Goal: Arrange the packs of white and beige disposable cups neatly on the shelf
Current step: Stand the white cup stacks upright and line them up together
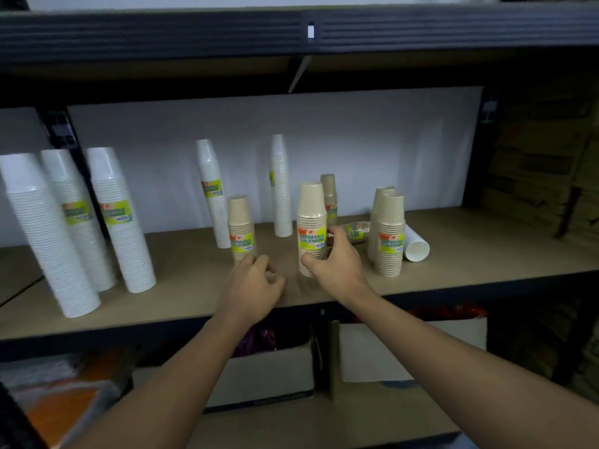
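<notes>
On the brown shelf board (181, 286) stand three wide white cup packs (120, 218) at the left and two slim white packs (212, 192) further back. My right hand (337, 264) grips the lower part of an upright beige cup pack (311, 222) at the middle. My left hand (252, 286) is loosely curled, holding nothing, just in front of another upright beige pack (240, 228). Two more beige packs (390, 234) stand at the right. One beige pack (355, 231) and one white pack (415, 246) lie on their sides behind them.
A dark metal shelf beam (291, 34) runs overhead. A white back panel (356, 140) closes the shelf's rear. Below the shelf sit white cartons (275, 377) and orange items (64, 403). Brown boxes (544, 163) fill the bay at the right.
</notes>
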The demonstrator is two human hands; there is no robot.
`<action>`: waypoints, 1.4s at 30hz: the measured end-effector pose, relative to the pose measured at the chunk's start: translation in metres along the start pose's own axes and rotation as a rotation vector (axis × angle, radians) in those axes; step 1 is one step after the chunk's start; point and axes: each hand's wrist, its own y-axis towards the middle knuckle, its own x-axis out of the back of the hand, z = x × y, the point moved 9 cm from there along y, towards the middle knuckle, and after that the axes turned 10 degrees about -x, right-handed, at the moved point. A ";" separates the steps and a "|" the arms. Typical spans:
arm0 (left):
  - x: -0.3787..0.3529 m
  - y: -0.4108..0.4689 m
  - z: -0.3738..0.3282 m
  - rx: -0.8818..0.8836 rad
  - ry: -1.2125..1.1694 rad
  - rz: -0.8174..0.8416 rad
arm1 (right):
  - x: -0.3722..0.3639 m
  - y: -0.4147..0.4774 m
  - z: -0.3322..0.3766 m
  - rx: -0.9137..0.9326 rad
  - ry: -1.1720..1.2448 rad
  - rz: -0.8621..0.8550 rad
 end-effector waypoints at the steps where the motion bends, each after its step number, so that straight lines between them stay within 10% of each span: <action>1: -0.006 0.003 -0.003 -0.004 -0.012 0.003 | 0.003 0.004 -0.005 -0.011 -0.008 -0.001; 42: -0.069 0.032 -0.034 -0.016 0.014 0.153 | 0.046 0.005 -0.059 -0.119 -0.173 -0.077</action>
